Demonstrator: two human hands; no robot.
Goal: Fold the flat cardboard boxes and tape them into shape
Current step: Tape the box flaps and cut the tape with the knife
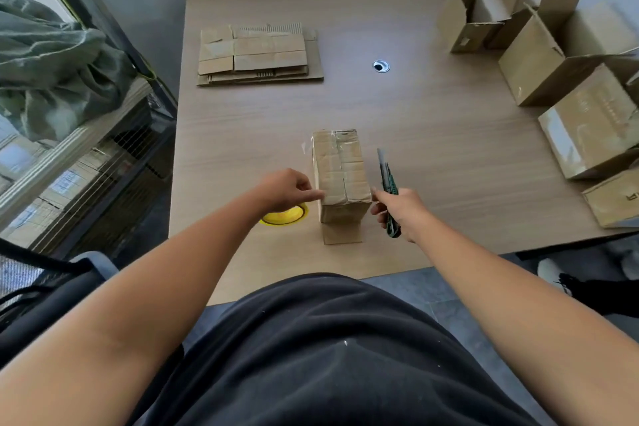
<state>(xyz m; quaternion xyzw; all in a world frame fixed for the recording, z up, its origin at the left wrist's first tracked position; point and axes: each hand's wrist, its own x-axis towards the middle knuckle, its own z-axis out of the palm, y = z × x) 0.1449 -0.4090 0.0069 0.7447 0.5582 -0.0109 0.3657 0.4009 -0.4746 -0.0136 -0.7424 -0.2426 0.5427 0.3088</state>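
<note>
A small folded cardboard box (340, 173) stands near the table's front edge, with clear tape along its top seam and a loose flap lying flat at its near side. My left hand (285, 188) touches the box's left near corner with an extended finger. My right hand (401, 211) grips a green utility knife (386, 183), blade pointing away, just right of the box, with a fingertip against the box's right edge. A yellow tape roll (285, 216) lies on the table, partly hidden under my left hand. A stack of flat cardboard boxes (259, 54) lies at the far left.
Several assembled boxes (549, 59) crowd the table's right side, some with open flaps. A round cable hole (381, 66) sits mid-table. A metal rack with a green cloth (52, 59) stands to the left. A chair (34, 280) is at my lower left.
</note>
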